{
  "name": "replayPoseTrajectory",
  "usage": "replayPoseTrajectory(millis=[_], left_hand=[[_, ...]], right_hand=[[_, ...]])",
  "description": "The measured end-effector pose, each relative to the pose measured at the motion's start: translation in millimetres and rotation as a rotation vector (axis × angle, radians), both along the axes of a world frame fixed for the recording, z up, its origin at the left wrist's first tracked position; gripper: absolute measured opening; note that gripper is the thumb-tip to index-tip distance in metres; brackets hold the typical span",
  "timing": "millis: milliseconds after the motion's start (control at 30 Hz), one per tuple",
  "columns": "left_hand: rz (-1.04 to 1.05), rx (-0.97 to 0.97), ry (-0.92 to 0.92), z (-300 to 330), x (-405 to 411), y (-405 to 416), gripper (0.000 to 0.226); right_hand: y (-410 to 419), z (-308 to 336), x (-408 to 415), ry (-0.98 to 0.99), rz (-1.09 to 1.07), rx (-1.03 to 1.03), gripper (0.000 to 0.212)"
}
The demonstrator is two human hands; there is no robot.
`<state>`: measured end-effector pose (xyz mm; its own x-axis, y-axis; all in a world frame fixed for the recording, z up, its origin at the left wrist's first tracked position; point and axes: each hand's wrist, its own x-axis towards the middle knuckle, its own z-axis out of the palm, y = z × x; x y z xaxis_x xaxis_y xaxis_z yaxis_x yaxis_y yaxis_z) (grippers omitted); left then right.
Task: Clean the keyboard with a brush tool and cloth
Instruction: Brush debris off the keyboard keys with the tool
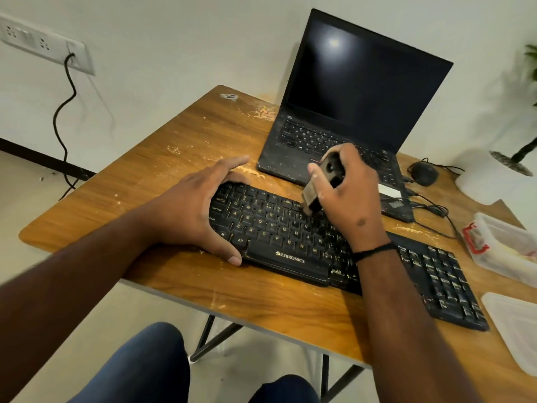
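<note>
Right hand [347,196] grips brush tool [312,196], bristles down on keyboard [279,234] mid-rows; keyboard runs left-right, left hand [200,210] clamps its left end.

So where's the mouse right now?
In the head view the black mouse sits at the far right of the wooden table, just right of the open laptop and behind the keyboard.
</note>
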<state>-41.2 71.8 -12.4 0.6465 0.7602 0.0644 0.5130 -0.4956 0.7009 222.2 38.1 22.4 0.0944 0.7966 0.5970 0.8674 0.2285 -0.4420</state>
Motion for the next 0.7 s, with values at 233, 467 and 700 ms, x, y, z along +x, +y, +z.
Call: replayPoseTrajectory(millis=[233, 467, 700], left_hand=[[-0.008, 0.003, 0.001, -0.6, 0.0, 0.8, 0.148], [-0.013, -0.004, 0.008, -1.0, -0.4, 2.1, 0.148], [-0.014, -0.013, 0.008, -0.4, -0.4, 2.1, 0.148]], right_hand=[[1.4, -2.2, -4.1, -0.053, -0.002, 0.003, 0.021], [2.6, -2.5, -11.8, 0.003, 0.003, 0.023, 0.02], [5.2, -5.4, -18.3, -0.041, 0.01, 0.021, 0.022]])
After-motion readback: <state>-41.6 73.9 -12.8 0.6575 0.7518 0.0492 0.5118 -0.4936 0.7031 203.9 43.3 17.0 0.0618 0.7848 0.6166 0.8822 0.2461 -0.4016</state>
